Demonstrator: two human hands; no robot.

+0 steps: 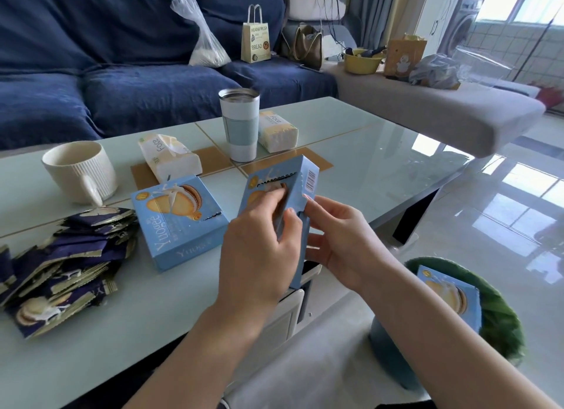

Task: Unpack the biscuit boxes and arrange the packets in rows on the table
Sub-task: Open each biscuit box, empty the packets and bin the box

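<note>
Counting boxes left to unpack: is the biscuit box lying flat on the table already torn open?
No, the flat box shows its perforated strip intact.

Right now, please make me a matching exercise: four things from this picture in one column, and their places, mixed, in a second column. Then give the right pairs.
Things
1. ribbed mug
2. tumbler
3. dark blue packets
4. biscuit box with barcode

Places
A. held in both hands
B. heaped at the table's left edge
C. between the two tissue packs
D. behind the packet heap, handle toward the camera

Pairs: 1-D, 2-C, 3-B, 4-A
</note>
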